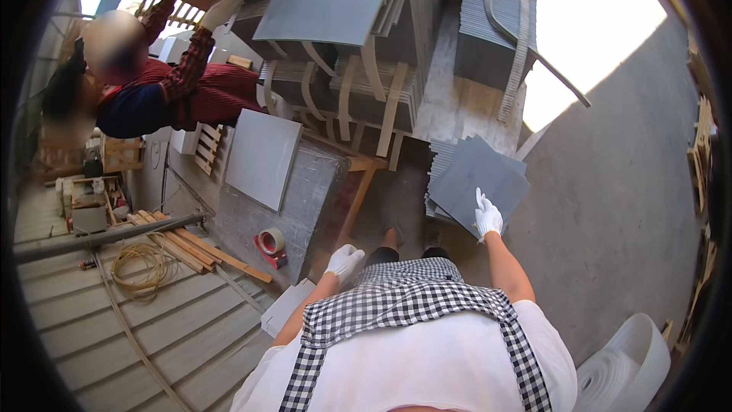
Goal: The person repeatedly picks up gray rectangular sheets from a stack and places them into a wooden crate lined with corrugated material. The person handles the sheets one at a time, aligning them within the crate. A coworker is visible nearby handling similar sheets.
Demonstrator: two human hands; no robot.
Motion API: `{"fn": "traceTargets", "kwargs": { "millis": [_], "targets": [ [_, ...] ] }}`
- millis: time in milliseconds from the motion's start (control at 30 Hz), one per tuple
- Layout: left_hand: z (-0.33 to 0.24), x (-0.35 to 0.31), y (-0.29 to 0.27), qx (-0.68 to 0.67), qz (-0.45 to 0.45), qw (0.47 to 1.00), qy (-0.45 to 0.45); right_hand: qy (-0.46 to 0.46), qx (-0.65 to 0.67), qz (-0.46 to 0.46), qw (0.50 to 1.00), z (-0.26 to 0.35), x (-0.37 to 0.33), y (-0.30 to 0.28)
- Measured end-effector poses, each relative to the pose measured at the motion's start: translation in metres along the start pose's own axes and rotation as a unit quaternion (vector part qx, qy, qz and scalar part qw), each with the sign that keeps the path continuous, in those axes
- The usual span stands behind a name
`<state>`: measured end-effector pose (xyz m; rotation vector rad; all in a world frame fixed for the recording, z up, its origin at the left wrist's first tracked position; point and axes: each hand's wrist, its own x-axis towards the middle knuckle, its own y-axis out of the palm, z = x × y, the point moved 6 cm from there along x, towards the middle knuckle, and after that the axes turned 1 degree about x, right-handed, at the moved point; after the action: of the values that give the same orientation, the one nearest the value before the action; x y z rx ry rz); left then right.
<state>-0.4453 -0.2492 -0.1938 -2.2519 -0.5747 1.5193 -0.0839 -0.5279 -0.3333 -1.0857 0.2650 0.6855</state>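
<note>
My right hand, in a white knitted glove, is over the near edge of the top grey tile on a low stack. Its fingers are stretched out and hold nothing. The upper tiles sit twisted against those beneath. My left hand, gloved the same way, hangs at my left side beside a plastic-wrapped bench. Its fingers are curled in, and nothing shows in them. On the bench lie a light grey square tile and a red tape dispenser with a roll of tape.
Tall stacks of grey tiles with pale strips stand ahead; another strapped stack is to their right. At left, a co-worker in a plaid sleeve reaches up. Wooden planks and coiled hose lie left; rolled white foam lower right.
</note>
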Motion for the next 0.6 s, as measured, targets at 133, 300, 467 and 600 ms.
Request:
{"fn": "traceTargets", "kwargs": {
  "millis": [133,300,467,600],
  "targets": [
    [0.006,0.003,-0.003,-0.011,-0.018,1.0,-0.016,0.035,-0.037,0.058,0.997,0.03,0.003,-0.028],
    [0.012,0.008,0.001,-0.017,-0.031,0.999,0.008,0.005,-0.201,0.035,0.979,0.041,0.023,-0.031],
    [0.012,0.016,-0.002,-0.024,-0.022,0.999,0.032,-0.021,-0.071,0.03,0.997,0.028,0.043,-0.007],
    [0.021,0.034,-0.013,0.002,-0.035,0.998,0.061,-0.068,-0.084,0.118,0.987,0.0,0.057,0.042]
  ]
}}
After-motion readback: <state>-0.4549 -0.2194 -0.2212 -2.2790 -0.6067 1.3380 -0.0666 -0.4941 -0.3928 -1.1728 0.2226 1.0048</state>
